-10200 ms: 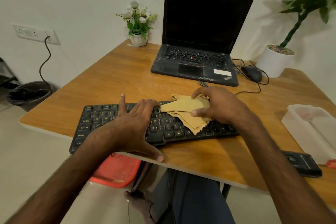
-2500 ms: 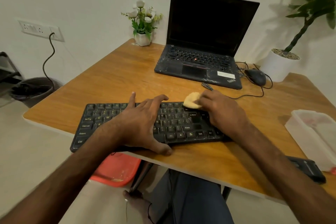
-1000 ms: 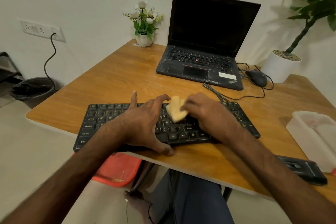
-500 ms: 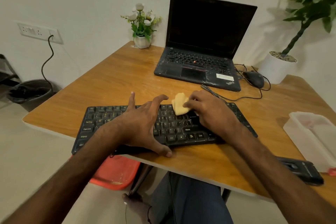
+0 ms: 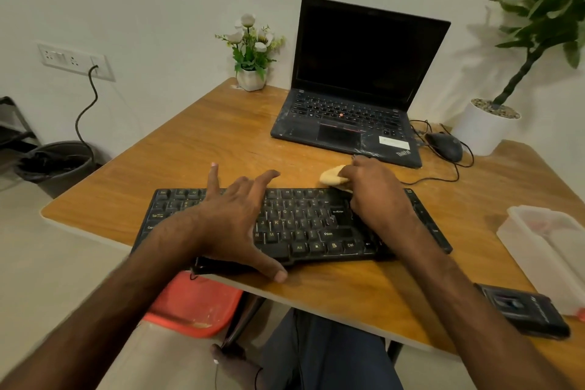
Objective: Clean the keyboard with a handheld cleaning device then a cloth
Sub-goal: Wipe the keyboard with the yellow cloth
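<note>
The orange-brown wooden table [image 5: 205, 142] carries the black rectangular plastic keyboard [image 5: 304, 225], with the left hand [image 5: 234, 222] spread flat over the keyboard's left half and the right hand [image 5: 376, 190] at the keyboard's far edge, fingers curled round a bunched yellow cloth [image 5: 330, 177].

Office desk [image 5: 221, 136] with laptop [image 5: 354, 98], mouse [image 5: 443, 146]

Black keyboard [image 5: 304, 225], tan-yellow cloth [image 5: 332, 177], orange-brown wooden table [image 5: 202, 149], black laptop [image 5: 357, 85].

I see the wooden worktop [image 5: 196, 149] bearing a keyboard [image 5: 304, 225] at centre, a laptop [image 5: 348, 123] and mouse [image 5: 444, 142] upper right, and a clear container [image 5: 550, 244] at the right edge.
</note>
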